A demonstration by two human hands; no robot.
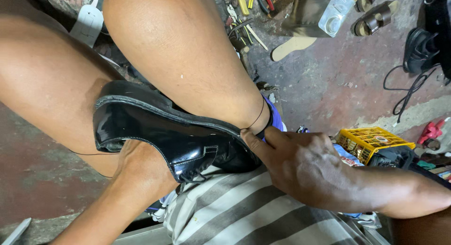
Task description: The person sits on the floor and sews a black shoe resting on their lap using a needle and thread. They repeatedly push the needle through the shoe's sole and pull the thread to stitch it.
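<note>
Resting: black patent dress shoe (174,137) lies sideways on the lap, wedged under the bare knee.
Handling: likely stiff-soled, glossy and slippery; best gripped at sole edge and heel.
Right hand (300,165): fingers pressed together, thumb pinching the shoe's sole edge near a thin thread.
Left hand: hidden inside the shoe; state cannot be told.
Yellow crate (364,141): right of the shoe, contents unclear.

Right hand (300,163) enters from lower right, back of hand up, forearm running off the frame's right edge. Fingers curled, thumb and fingertips (249,138) pinched together near the knee. Left hand hidden; only its wrist and forearm (136,179) show, rising from the bottom edge. Both bare thighs fill the upper frame, knees bent and drawn close.
</note>
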